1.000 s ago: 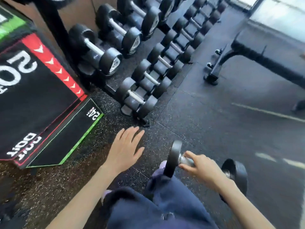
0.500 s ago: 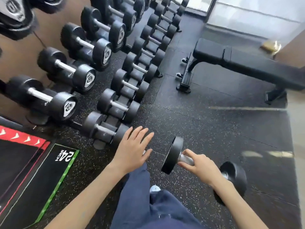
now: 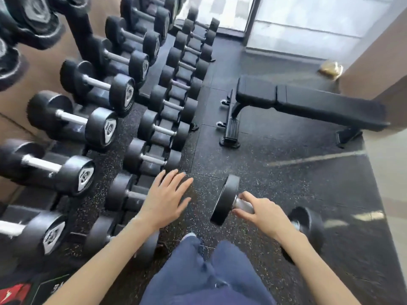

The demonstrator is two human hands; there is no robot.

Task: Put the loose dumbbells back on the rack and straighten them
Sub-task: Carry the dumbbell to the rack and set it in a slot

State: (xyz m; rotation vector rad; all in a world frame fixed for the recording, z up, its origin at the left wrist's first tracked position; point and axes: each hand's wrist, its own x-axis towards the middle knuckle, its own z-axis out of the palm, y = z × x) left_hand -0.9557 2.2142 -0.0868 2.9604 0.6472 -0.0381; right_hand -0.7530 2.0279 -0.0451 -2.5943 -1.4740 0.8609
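My right hand [image 3: 263,213] grips the silver handle of a black dumbbell [image 3: 226,199] held above the floor, its far head showing past my wrist. My left hand [image 3: 165,200] hovers flat with fingers spread, over the near end of the low rack's row of small dumbbells [image 3: 154,128]. The dumbbell rack [image 3: 81,29] rises on the left with larger dumbbells [image 3: 72,119] lying on its upper tier. My hand partly hides one small dumbbell under it.
A black flat bench [image 3: 308,104] stands on the rubber floor [image 3: 286,172] to the right of the rack. A plyo box corner [image 3: 19,291] shows at bottom left. My legs in blue trousers [image 3: 204,274] are at the bottom centre.
My view has moved forward along the rack, past the plyo box. The right hand still carries the dumbbell. The left hand stays spread beside it, now over the low row.
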